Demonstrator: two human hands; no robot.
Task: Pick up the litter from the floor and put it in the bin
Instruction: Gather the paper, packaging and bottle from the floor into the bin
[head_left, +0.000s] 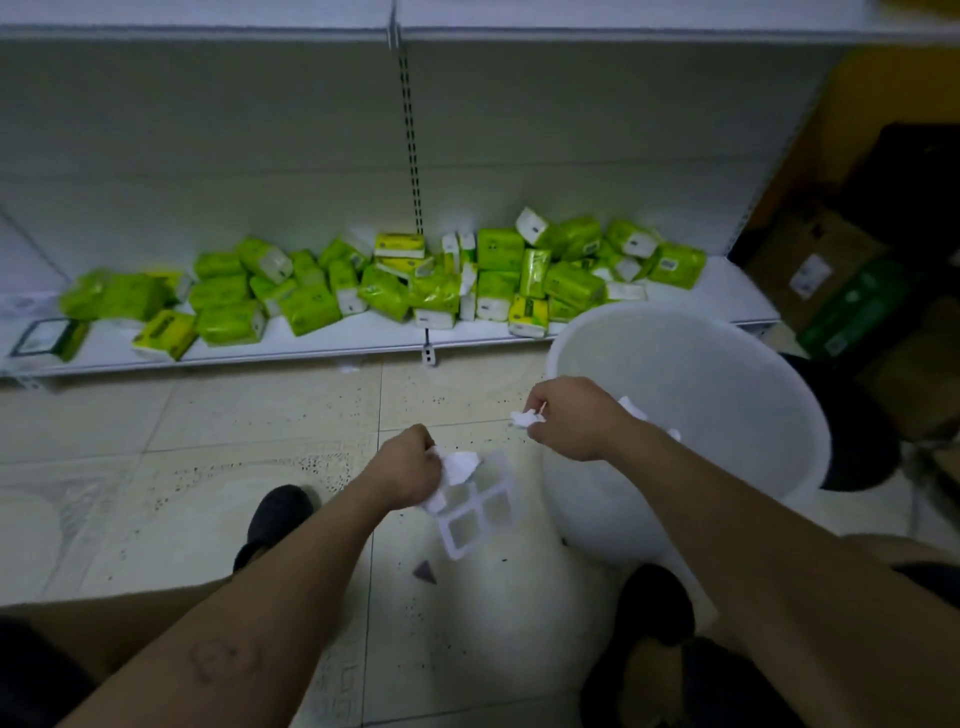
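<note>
- Where the picture ends at the bottom, both forearms are cut off; a small dark triangular scrap (425, 570) lies flat on the speckled tiles (208, 467), left of the bin (727, 374).
- Left of the bin, the left hand (410, 467) grips crumpled white tissue (460, 465) and a stiff white grid frame (480, 512); its curled fingers are mostly hidden.
- At the bin's left rim, the right hand (569, 418) pinches a soft white shred (524, 417); more paper (631, 407) peeks from behind its wrist.
- The bin is round, smooth white plastic.
- Behind the bin, glossy green and yellow packs (311, 306) lie jumbled and blurred on a white shelf (311, 348).
</note>
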